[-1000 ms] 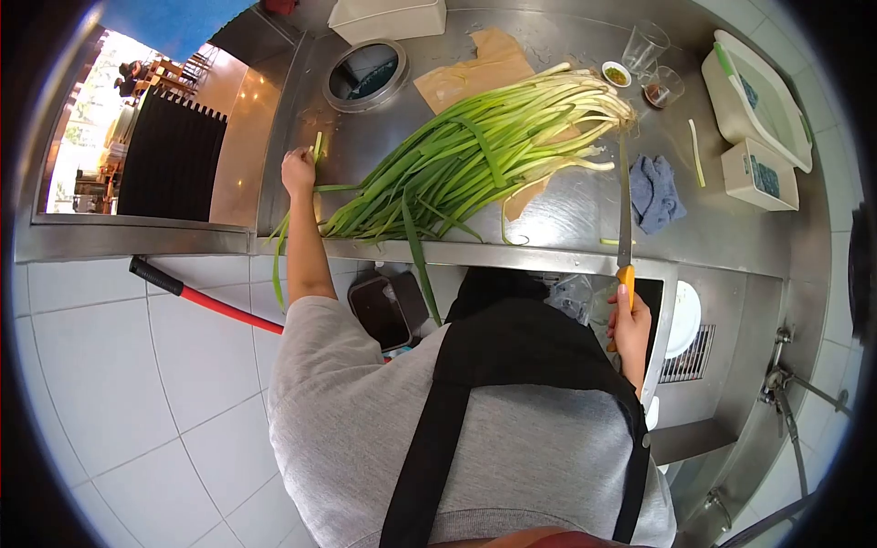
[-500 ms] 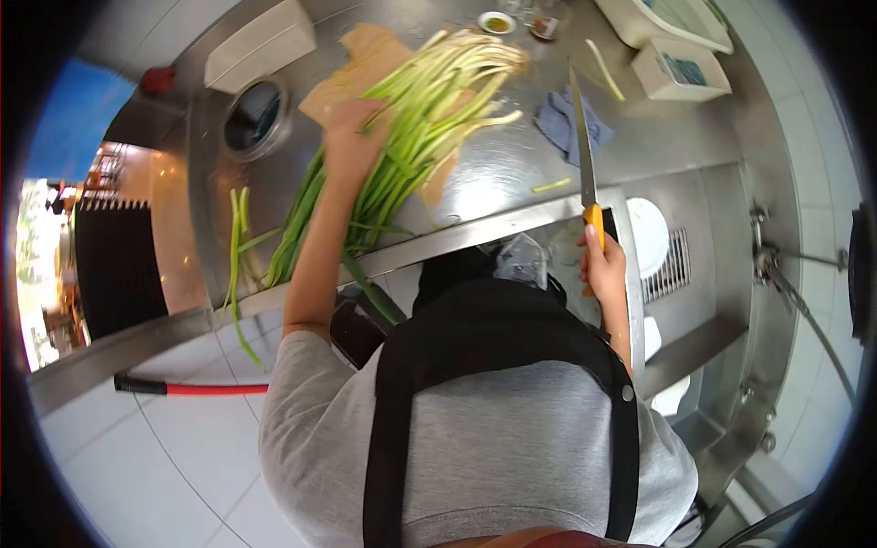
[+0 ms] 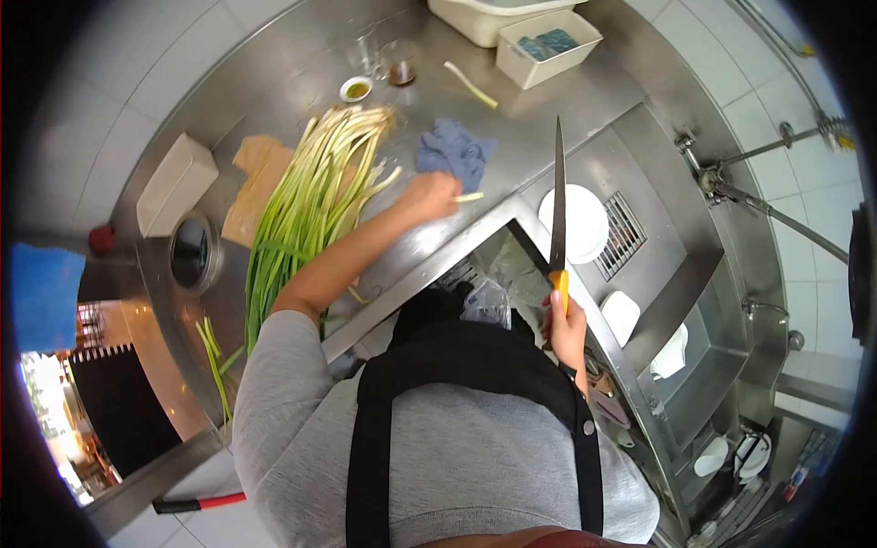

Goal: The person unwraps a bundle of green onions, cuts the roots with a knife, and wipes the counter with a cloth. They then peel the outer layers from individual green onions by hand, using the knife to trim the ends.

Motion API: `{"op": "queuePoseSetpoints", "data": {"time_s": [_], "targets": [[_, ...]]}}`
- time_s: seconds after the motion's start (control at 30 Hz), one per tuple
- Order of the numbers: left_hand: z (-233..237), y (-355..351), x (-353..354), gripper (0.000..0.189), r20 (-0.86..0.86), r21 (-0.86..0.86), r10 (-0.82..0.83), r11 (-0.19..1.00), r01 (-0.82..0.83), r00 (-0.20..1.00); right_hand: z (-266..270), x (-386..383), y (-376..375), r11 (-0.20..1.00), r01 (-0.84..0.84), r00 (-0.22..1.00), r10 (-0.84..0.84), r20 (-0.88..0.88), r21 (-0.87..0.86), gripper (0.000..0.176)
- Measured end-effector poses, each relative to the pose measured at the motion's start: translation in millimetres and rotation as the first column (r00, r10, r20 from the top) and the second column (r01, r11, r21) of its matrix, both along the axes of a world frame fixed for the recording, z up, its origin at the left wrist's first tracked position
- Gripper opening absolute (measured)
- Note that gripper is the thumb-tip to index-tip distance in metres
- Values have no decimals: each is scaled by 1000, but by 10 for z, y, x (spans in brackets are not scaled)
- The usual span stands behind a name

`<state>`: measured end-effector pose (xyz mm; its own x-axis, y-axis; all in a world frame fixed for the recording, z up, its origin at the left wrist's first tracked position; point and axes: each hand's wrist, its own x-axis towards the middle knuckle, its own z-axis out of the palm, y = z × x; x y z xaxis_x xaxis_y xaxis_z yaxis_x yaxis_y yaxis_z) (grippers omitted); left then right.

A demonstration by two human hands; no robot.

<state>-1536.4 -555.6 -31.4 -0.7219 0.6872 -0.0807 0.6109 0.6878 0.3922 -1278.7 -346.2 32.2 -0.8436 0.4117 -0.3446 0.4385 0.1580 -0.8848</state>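
Note:
A large bunch of green onions lies on the steel counter, roots toward the back, with brown paper partly under it. Beside a crumpled blue cloth, my left hand is closed on a short pale stalk piece whose end sticks out to the right. My right hand grips the yellow handle of a long knife, its blade pointing up and away, near the sink edge. Another loose stalk lies behind the cloth. Several thin green stalks rest at the counter's left end.
At the back stand a small sauce dish, glasses and a white bin with blue-green items. A round metal container and a white box are left. The right sink holds a white plate.
My left hand has left the bunch and moved right to the short stalk piece by the cloth. The view has turned toward the sink. My right hand still holds the knife.

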Motion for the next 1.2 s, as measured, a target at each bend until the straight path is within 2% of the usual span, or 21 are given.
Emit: {"op": "queuePoseSetpoints", "data": {"time_s": [0.07, 0.13, 0.23, 0.3, 0.33, 0.4, 0.43, 0.5, 0.57, 0.6, 0.63, 0.67, 0.7, 0.73, 0.77, 0.8, 0.87, 0.9, 1.1, 1.2], "targets": [[261, 136, -423, 8, -154, 121, 72, 991, -54, 985, -28, 97, 52, 995, 77, 997, -76, 24, -59, 36], [314, 303, -981, 5, -381, 80, 40, 997, -11, 924, -122, 158, 122, 995, 102, 995, -102, 11, -16, 36], [91, 531, -1686, 11, -445, -24, -16, 1000, 6, 895, -108, 161, 191, 992, 124, 992, -123, 22, -17, 36], [-9, 634, -1828, 20, -517, 91, 133, 991, -100, 845, -51, 177, 250, 990, 134, 990, -132, 42, -40, 37], [-29, 667, -1777, 20, -512, 88, 129, 991, -97, 849, -42, 185, 272, 990, 138, 989, -136, 50, -42, 37], [11, 699, -1585, 14, -499, 393, 323, 911, -122, 804, -37, 187, 310, 988, 150, 988, -148, 43, -30, 37], [127, 680, -1426, 14, -499, 390, 326, 912, -128, 803, -59, 185, 333, 988, 151, 988, -150, 36, -22, 37], [518, 560, -1011, 11, -96, 690, 304, 707, -157, 948, -83, 160, 368, 990, 144, 988, -143, 56, -7, 37], [1037, 240, -558, 16, 102, 857, 260, 468, -217, 960, -136, 84, 394, 992, 128, 990, -129, 65, 24, 39], [1408, -26, -244, 21, 101, 931, 153, 334, -148, 983, -155, 31, 406, 995, 100, 994, -101, 50, 17, 39], [1749, -351, 9, 28, -121, 963, 12, 243, 114, 993, -122, -48, 390, 997, 76, 996, -76, 46, -2, 39], [2192, -499, 507, 27, -238, 965, 148, 146, 217, 960, -86, -136, 377, 999, 46, 998, -45, 46, -18, 39], [2230, -1027, 656, 21, -686, 727, 3, 38, 685, 728, -173, -220, 380, 1000, -18, 1000, 18, 15, 3, 40], [2532, -1253, 1089, 24, -659, 751, -442, -346, 563, 608, -195, -332, 357, 999, -44, 999, 43, 19, 5, 40], [2884, -1217, 1424, 27, -804, 581, -520, -590, 561, 287, -202, -440, 338, 994, -107, 994, 107, -4, 3, 40], [3250, -1143, 1731, 23, -862, 457, -454, -505, 732, 225, -198, -557, 322, 986, -166, 986, 166, -29, 3, 40], [3473, -1046, 2125, 23, -816, 495, -470, -270, 826, 335, -127, -787, 229, 962, -267, 963, 269, -32, 49, 39], [3502, -1025, 2250, 22, -796, 515, -476, -205, 832, 375, -114, -898, 172, 956, -293, 954, 295, -53, 30, 39], [3374, -1061, 2580, 20, -690, 599, -540, -52, 799, 482, -45, -1302, -253, 874, -485, 869, 476, -134, -39, 37], [3251, -1117, 2625, 19, -598, 662, -617, -21, 749, 511, -78, -1359, -397, 831, -553, 829, 541, -143, -58, 37]]}}
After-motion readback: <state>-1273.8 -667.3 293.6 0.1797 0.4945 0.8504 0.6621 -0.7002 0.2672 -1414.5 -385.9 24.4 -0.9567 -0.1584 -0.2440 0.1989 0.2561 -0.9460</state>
